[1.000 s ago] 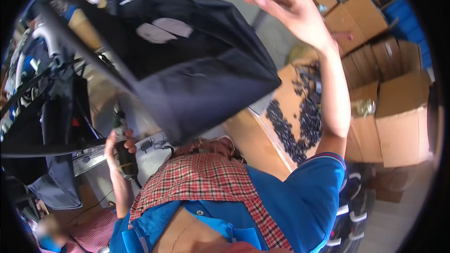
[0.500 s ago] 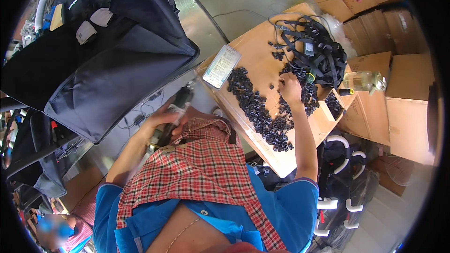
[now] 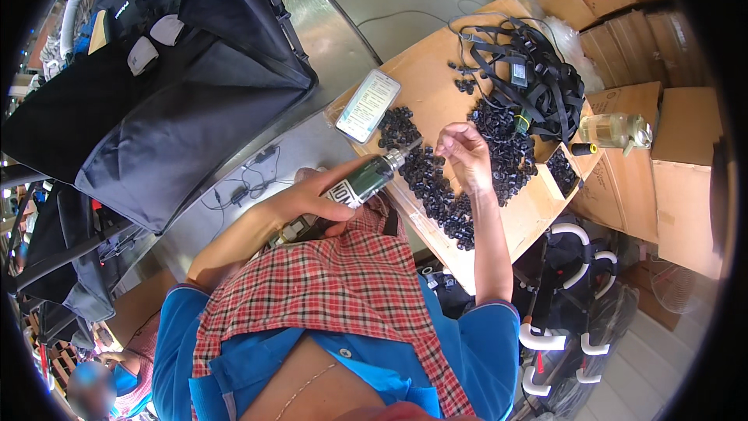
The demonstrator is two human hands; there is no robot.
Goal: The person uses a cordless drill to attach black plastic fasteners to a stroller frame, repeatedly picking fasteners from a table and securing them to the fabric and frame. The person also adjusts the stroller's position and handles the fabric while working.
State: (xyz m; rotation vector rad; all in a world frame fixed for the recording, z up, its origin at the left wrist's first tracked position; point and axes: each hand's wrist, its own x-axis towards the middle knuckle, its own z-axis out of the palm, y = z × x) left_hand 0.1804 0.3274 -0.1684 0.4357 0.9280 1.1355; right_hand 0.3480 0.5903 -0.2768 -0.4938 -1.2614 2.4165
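While brown cardboard boxes [image 3: 678, 179] stack at the right edge, a flat cardboard sheet [image 3: 425, 86] carries a white-screened phone [image 3: 368, 105], a tangle of black straps [image 3: 530, 78] and a spread of small black plastic pieces [image 3: 436, 179]. Left hand [image 3: 312, 199] is wrapped closed around a dark green cylindrical power screwdriver [image 3: 366, 179]. Right hand [image 3: 463, 157] pinches its fingertips over the pieces; what they hold is hidden. Half a second ago that hand reached farther up the sheet.
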